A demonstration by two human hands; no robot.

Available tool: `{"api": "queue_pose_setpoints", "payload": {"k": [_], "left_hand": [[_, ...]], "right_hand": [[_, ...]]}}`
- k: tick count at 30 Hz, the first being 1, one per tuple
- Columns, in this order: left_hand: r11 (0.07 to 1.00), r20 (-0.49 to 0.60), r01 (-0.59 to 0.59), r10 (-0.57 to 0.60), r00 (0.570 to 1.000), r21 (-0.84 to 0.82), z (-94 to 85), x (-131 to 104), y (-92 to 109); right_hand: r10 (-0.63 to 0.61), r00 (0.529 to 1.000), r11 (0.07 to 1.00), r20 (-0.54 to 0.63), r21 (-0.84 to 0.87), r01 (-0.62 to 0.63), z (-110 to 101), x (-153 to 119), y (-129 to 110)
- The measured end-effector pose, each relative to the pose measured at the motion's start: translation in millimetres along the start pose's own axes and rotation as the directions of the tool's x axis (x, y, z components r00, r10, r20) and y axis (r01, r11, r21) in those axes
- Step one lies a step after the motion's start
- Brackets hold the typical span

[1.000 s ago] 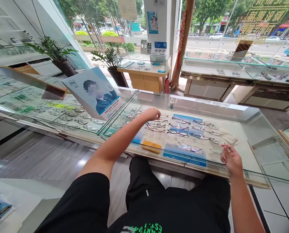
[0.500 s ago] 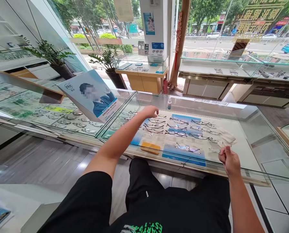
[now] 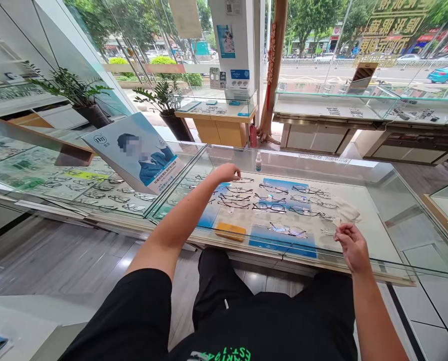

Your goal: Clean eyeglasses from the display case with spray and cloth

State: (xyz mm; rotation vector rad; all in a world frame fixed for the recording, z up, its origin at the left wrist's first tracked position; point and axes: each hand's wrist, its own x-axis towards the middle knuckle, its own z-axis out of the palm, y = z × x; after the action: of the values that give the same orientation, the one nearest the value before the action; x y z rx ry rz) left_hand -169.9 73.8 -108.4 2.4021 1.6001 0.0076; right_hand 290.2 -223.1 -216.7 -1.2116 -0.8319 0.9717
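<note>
My left hand (image 3: pixel 228 173) reaches over the glass case, fingers curled down at the far end of the left rows of eyeglasses (image 3: pixel 234 202); whatever it holds is hidden. At the right, my right hand (image 3: pixel 352 244) is closed in a pinch near a pale cloth (image 3: pixel 345 208); a small thing at its fingertips is too small to name. Between the hands, more eyeglasses (image 3: pixel 271 207) lie in rows, some on blue sheets. One pair (image 3: pixel 287 230) rests on the front blue sheet (image 3: pixel 261 239), right of an orange case (image 3: pixel 230 231).
A small spray bottle (image 3: pixel 258 162) stands behind the rows. On the left, a tilted poster board (image 3: pixel 132 150) stands on the glass case (image 3: pixel 205 155). Potted plants (image 3: pixel 164 108) and other display cases (image 3: pixel 314 108) are farther back.
The view has shifted slightly, so the scene sits a little farther left. My right hand's fingers have changed their pose a little near the cloth; my left hand keeps nearly the same place.
</note>
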Motion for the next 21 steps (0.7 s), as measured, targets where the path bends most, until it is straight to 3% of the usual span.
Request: {"api": "queue_pose_setpoints", "payload": {"k": [3, 6, 11, 17, 21], "left_hand": [[0.996, -0.013, -0.033, 0.032, 0.999, -0.077, -13.4, -10, 0], [0.957, -0.057, -0.094, 0.081, 0.995, -0.276, -27.3, -25, 8], [0.721, -0.219, -0.255, 0.146, 0.965, -0.644, -39.2, -44, 44], [0.363, -0.260, -0.279, 0.100, 0.960, -0.889, -19.2, -42, 112], [0.226, -0.286, -0.298, 0.086, 0.954, -0.927, 7.2, -25, 151]], "right_hand": [[-0.011, 1.000, 1.000, 0.008, 0.022, 0.011, -1, -3, -1], [-0.032, 0.999, 0.999, -0.007, -0.011, 0.032, -1, -6, 0], [-0.020, 1.000, 0.999, -0.017, -0.044, 0.020, 18, 7, -5], [-0.120, 0.978, 0.992, 0.172, -0.023, 0.126, 86, 52, -47], [-0.183, 0.939, 0.983, 0.293, 0.040, 0.179, 139, 87, -73]]}}
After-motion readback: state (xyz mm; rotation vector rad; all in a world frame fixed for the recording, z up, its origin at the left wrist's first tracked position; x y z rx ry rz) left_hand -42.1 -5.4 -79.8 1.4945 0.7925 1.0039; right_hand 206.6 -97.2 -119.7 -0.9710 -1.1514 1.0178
